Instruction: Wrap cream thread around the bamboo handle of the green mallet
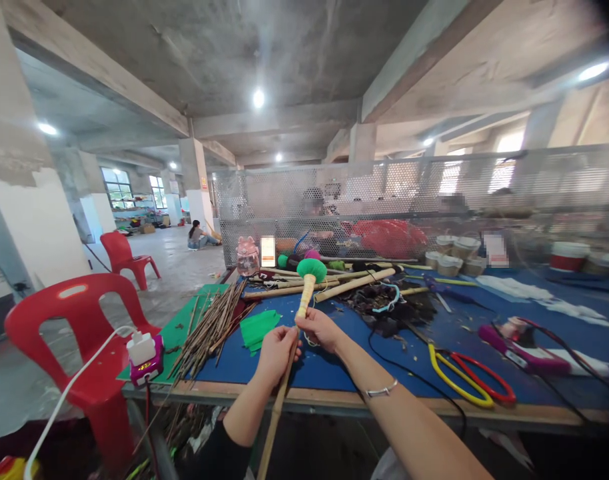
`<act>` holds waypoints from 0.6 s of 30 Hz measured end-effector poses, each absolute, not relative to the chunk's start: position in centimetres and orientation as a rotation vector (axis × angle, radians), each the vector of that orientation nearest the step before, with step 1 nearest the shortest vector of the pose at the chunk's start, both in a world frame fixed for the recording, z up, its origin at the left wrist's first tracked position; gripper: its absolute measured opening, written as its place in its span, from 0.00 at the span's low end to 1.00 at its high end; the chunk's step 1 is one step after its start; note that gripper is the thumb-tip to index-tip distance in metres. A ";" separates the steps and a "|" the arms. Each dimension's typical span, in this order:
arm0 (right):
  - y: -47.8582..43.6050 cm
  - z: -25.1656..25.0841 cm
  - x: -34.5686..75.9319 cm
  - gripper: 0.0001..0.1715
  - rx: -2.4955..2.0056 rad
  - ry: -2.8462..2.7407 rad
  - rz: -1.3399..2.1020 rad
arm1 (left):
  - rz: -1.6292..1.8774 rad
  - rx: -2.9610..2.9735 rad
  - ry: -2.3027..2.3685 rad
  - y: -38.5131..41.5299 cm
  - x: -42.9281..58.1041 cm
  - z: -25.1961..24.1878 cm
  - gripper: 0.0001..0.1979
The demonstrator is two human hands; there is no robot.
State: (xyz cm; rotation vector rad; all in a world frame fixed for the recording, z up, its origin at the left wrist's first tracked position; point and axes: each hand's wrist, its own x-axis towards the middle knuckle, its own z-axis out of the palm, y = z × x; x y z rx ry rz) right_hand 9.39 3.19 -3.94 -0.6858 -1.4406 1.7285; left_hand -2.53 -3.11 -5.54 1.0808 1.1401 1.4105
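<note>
Between my hands is a long thin stick [271, 433] topped by a green rounded head [312, 269] with a pale yellow wrapped neck [307, 297]. My left hand [278, 352] is closed round the stick just below the wrapping. Close beside it, my right hand [318, 328] pinches the lower end of the neck, fingers curled. A thin pale strand dangles under the right hand. The stick leans, head up and away from me, its lower end running past the table's front edge. Left of the head, a piece of green cloth or paper [258, 329] lies flat.
A heap of thin twigs [209, 327] covers the table's left side. Thicker sticks [357, 285] lie behind my hands. To the right are scissors with yellow and red handles [457, 375], a purple power strip [522, 352] and several cups [449, 265]. A mesh partition [404, 187] stands behind.
</note>
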 end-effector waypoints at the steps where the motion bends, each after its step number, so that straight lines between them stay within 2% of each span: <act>1: 3.2 -4.0 9.3 0.23 -0.696 -1.428 1.694 | 1.449 1.096 1.168 -3.1 -2.4 -5.6 0.19; 6: 3.2 -4.0 9.3 0.24 -0.694 -1.437 1.721 | 1.525 1.092 1.203 -3.1 -2.4 -5.6 0.19; 9: 3.2 -4.0 9.7 0.23 -0.621 -1.463 1.829 | 1.455 0.996 1.051 -3.2 -2.7 -5.3 0.24; 12: 3.5 -4.4 9.8 0.23 -0.629 -1.485 1.795 | 1.430 0.993 1.021 -3.2 -2.6 -5.3 0.29; 18: 3.7 -4.7 9.4 0.24 -0.691 -1.467 1.706 | 1.589 1.102 1.140 -3.1 -2.3 -5.8 0.27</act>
